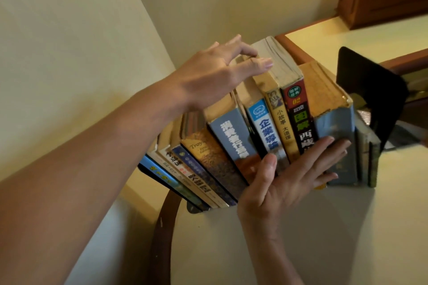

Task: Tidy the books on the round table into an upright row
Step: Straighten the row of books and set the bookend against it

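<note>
Yellowed books (231, 136) stand in a row near the far left edge of the round table (301, 238), spines facing near, and those on the left lean left. The left hand (215, 71) reaches over the row, fingers nearly straight and spread, resting on the page tops of the middle books without gripping. The right hand (284, 180) lies flat against the spines on the near side, fingers straight, holding nothing. A black right bookend (370, 90) stands just beside the row's right end, and a left bookend (150, 173) touches its left end.
</note>
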The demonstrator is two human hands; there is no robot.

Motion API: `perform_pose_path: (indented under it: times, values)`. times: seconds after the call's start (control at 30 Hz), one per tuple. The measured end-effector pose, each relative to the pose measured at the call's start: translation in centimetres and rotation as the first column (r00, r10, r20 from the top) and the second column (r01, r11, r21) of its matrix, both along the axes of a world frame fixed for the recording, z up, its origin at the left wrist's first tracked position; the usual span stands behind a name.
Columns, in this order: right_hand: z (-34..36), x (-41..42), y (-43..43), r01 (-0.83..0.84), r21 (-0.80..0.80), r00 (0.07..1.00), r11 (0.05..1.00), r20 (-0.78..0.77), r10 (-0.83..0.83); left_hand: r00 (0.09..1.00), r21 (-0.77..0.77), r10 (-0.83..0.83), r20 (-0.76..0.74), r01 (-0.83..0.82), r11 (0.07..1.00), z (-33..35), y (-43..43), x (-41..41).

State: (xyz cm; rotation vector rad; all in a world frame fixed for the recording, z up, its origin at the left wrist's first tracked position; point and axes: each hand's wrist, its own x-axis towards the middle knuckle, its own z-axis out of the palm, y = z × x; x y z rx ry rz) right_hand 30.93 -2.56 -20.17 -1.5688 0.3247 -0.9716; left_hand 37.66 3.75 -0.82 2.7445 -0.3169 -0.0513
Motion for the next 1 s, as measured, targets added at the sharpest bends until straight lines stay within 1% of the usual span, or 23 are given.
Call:
perform_pose_path:
  times: [0.07, 0.17, 0.2, 0.33, 0.43, 0.5, 0.6, 0.67, 0.73, 0.8, 0.9, 1.0]
  values:
    - [0.2, 0.1, -1.6, 0.001, -0.081, 0.998, 0.997, 0.058, 0.004, 1.0, 0.032, -0.023, -0.007, 0.023, 0.999, 0.2, -1.4, 0.3]
    - [0.8, 1.7, -3.0, 0.044, -0.161, 0.997, 0.986, 0.076, -0.032, 0.998, 0.16, -0.028, -0.048, 0.036, 0.986, -0.6, -2.5, 0.6]
    - [1.1, 2.2, -3.0, 0.052, -0.166, 0.997, 0.985, 0.071, -0.041, 0.998, 0.176, -0.023, -0.052, 0.032, 0.984, -0.8, -2.5, 0.7]
    - [1.6, 3.5, -2.2, 0.096, -0.178, 0.995, 0.979, 0.041, -0.09, 0.999, 0.165, -0.023, -0.037, 0.029, 0.986, -1.2, -2.1, 1.0]
    - [1.3, 3.6, -1.9, 0.118, -0.191, 0.993, 0.975, 0.05, -0.11, 0.999, 0.144, -0.014, -0.032, 0.018, 0.989, -1.3, -1.8, 1.1]
    - [1.1, 3.1, -2.1, 0.096, -0.211, 0.995, 0.973, 0.057, -0.085, 1.0, 0.124, -0.015, -0.021, 0.017, 0.992, -1.3, -1.6, 1.1]
    - [0.9, 1.2, -3.2, -0.038, -0.236, 0.995, 0.971, 0.076, 0.057, 0.999, 0.059, 0.032, -0.031, -0.03, 0.998, -1.2, -1.8, 1.0]
    - [0.7, -0.3, -4.7, -0.078, -0.318, 0.99, 0.945, 0.088, 0.112, 0.994, 0.034, 0.091, -0.053, -0.09, 0.995, -1.0, -2.6, 1.2]
    - [0.5, -1.3, -6.9, -0.068, -0.431, 0.989, 0.9, 0.091, 0.118, 0.992, 0.043, 0.116, -0.05, -0.114, 0.993, -1.0, -3.3, 1.6]
    - [0.3, -1.4, -9.3, -0.043, -0.484, 0.992, 0.874, 0.086, 0.096, 0.994, 0.114, 0.095, -0.048, -0.09, 0.989, -1.1, -3.7, 1.7]
    - [-0.5, -0.7, -12.1, -0.02, -0.427, 0.993, 0.904, 0.093, 0.066, 0.996, 0.224, 0.064, -0.055, -0.05, 0.973, -1.1, -3.6, 1.8]
    - [-1.7, 0.0, -12.9, -0.011, -0.362, 0.996, 0.932, 0.081, 0.043, 0.997, 0.266, 0.055, -0.045, -0.041, 0.963, -1.2, -3.4, 2.1]
